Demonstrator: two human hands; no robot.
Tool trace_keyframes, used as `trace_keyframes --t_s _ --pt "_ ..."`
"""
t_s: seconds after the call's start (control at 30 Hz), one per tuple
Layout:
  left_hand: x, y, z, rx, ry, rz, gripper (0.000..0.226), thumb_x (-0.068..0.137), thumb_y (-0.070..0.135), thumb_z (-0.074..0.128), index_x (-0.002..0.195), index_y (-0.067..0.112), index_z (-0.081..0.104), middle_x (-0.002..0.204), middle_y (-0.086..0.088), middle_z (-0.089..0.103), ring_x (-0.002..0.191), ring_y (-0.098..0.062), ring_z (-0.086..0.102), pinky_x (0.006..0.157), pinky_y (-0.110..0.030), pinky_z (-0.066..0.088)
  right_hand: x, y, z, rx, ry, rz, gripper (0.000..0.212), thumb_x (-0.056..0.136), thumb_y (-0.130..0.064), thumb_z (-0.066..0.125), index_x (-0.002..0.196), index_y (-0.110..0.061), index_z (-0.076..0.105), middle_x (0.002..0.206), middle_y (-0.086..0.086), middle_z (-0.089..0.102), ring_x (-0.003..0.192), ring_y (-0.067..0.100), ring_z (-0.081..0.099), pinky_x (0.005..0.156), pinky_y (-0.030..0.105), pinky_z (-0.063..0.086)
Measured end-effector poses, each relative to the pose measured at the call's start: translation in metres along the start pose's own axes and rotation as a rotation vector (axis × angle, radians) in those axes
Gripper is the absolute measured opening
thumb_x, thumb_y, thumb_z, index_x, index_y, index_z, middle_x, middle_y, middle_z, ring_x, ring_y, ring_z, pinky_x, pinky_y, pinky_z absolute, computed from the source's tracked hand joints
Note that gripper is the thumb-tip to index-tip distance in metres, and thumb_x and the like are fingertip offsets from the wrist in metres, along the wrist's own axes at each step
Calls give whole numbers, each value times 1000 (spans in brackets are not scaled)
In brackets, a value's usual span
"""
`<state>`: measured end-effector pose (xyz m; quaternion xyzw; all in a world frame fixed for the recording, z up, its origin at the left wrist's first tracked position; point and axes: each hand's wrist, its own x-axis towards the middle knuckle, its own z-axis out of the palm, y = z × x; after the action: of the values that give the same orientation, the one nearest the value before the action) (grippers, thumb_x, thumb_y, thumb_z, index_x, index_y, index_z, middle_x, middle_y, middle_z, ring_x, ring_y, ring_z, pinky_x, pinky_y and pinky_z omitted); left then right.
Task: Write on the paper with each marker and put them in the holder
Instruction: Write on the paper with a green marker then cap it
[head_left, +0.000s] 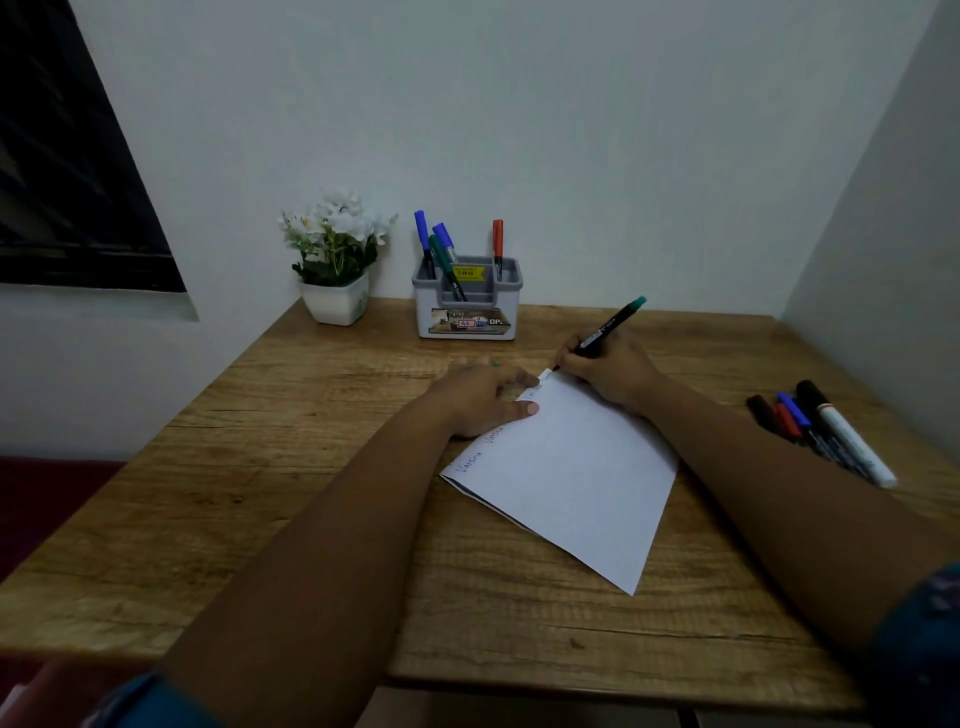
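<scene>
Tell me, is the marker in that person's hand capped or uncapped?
Uncapped. The right hand grips the marker with its bare tip on the paper; a green cap sits on its back end.

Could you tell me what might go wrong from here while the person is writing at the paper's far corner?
The marker tip sits at the very corner of the paper, so a stroke could run onto the table. The left hand rests on earlier writing and may smear it.

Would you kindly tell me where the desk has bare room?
Bare wood lies left of the paper, before the flower pot, and along the near edge. Crowded: loose markers at right, and around the holder.
</scene>
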<state>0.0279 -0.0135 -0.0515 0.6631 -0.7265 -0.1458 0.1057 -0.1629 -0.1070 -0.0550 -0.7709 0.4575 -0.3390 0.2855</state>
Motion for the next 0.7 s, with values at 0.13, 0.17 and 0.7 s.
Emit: trace_keyframes --t_s 0.13,0.17,0.7 --pt "1 0 0 2 -3 2 51 89 61 50 137 49 42 141 -10 40 134 -35 29 108 -49 30 0 0 -1 8 3 9 18 87 -19 65 82 -2 67 81 16 68 70 14 58 65 32 48" --pt "2 0 0 0 0 3 51 89 61 50 137 49 42 141 -10 40 134 -35 29 108 -48 30 0 -1 0 4 3 10 18 87 -20 64 83 -2 67 82 16 68 71 17 59 66 33 49" --pt "-6 17 -18 -1295 360 -184 8 98 16 46 103 18 51 105 -7 53 78 -12 48 64 -25 40 -25 -64 -9 575 307 9 25 87 -19 73 76 -21 51 58 -7 53 48 5 49 49 20 42"
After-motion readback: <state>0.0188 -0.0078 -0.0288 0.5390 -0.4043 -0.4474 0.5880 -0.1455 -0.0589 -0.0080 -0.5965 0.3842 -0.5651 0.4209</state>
